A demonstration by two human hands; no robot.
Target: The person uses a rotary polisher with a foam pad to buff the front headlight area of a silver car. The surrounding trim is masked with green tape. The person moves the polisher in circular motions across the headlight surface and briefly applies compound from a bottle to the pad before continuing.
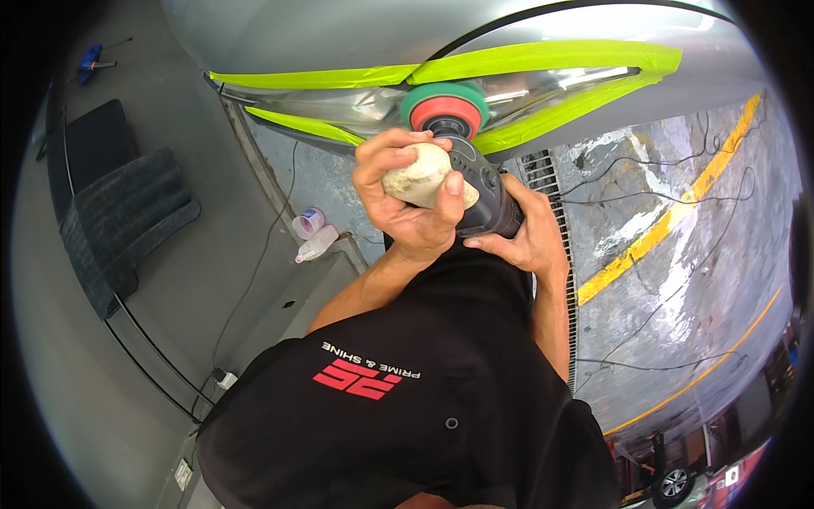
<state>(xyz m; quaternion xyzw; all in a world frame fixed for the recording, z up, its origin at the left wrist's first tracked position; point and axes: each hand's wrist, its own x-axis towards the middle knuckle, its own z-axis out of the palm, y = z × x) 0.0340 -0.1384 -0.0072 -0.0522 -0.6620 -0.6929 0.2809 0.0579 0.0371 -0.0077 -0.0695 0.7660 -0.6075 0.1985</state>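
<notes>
A black power polisher [486, 184] with a red backing plate and a green foam pad [445, 95] is held against a car's headlight [331, 102]. My right hand [534, 223] grips the right side and rear of its body. My left hand [407, 203] is closed around a pale, stained, rounded piece [420, 175] over the polisher's front part; I cannot tell whether it is the tool's handle or a separate thing. Lime-green masking tape [547, 57] frames the headlight above and below. Whether the pad is spinning cannot be seen.
A clear bottle [318, 243] and a small tub [308, 223] are beside the grey wall at left. Black panels [127, 223] and a blue-handled tool [91, 63] are farther left. Cables [642, 196] trail over the wet floor past a drain grate [540, 168].
</notes>
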